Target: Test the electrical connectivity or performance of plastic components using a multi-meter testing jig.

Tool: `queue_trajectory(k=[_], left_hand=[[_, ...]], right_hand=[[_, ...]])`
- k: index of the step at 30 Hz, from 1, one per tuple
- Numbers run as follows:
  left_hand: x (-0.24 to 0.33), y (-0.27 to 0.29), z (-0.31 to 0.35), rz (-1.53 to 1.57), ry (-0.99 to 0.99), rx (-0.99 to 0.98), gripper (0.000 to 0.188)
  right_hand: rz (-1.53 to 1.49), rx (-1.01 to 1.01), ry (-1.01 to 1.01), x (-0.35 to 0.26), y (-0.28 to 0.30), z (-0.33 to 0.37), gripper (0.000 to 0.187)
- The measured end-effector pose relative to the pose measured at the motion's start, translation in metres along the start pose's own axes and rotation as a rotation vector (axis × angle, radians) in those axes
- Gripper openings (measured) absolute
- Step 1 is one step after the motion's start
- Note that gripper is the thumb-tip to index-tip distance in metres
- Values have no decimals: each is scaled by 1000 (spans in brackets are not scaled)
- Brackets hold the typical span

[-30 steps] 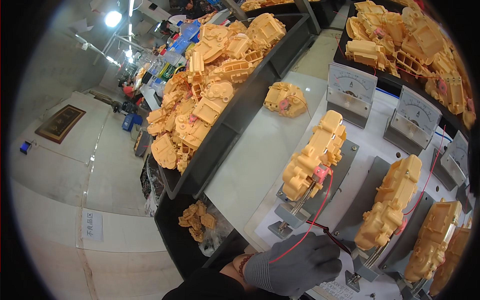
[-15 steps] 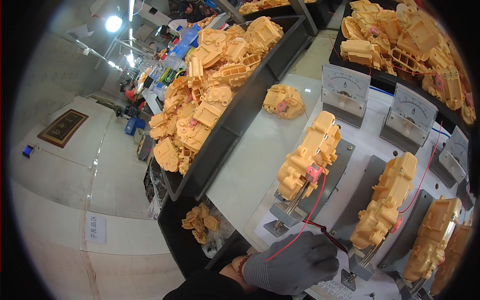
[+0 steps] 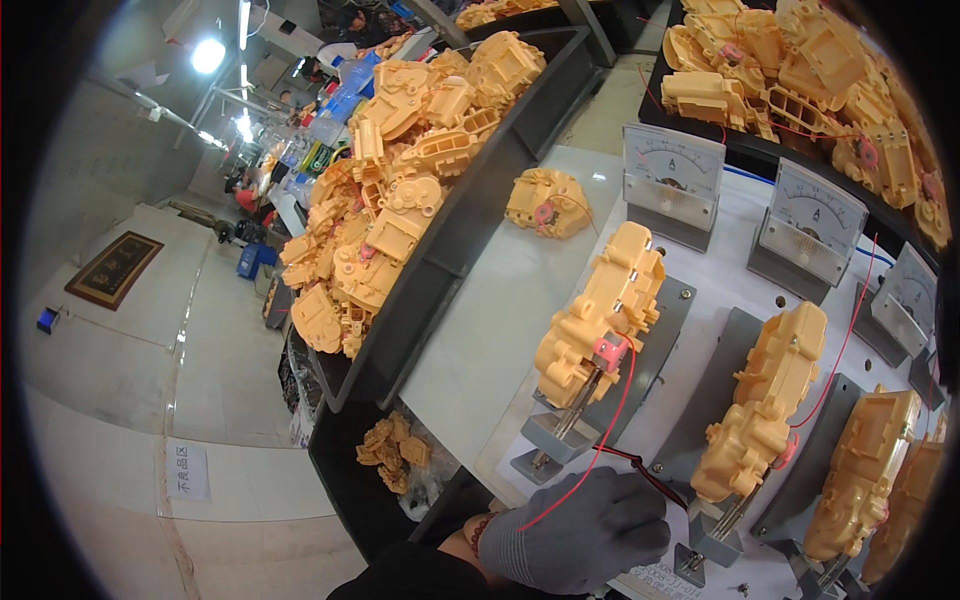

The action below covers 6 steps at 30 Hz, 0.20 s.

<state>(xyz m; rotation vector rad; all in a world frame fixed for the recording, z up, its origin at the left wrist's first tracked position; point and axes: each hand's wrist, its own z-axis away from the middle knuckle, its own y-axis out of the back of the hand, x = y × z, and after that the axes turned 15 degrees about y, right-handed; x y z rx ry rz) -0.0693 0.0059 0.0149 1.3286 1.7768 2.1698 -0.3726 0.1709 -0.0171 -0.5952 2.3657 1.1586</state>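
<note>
My left hand (image 3: 585, 530), in a grey knitted glove, rests low over the near edge of the test board. Its fingers are curled in, and whatever they may hold is hidden beneath them. A thin red wire runs from the pink part of the nearest yellow plastic gearbox housing (image 3: 600, 310) down across the glove. Beyond the knuckles, a red-and-black lead (image 3: 650, 472) passes beside a clamp (image 3: 560, 435) with metal pins. A second yellow housing (image 3: 765, 400) sits on its grey fixture to the right. My right hand is out of view.
Analog ammeters (image 3: 672, 180) stand behind the fixtures. A black bin (image 3: 480, 190) heaped with yellow housings lies left; another heap (image 3: 810, 80) is far right. One loose housing (image 3: 548, 203) lies on the table. A lower black bin (image 3: 345, 480) holds yellow pieces and clear plastic.
The whole view has shifted slightly, so most things sit a little further left. My left hand keeps its curled pose in nearly the same place over the board.
</note>
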Motion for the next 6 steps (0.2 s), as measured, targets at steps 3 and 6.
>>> queue_trajectory(k=[3, 6], left_hand=[[-2, -4, 0, 20, 2, 71, 23], [-1, 3, 2, 8, 9, -29, 25]], right_hand=[[-46, 29, 19, 1, -1, 0, 15], [-123, 48, -38, 5, 1, 6, 13]])
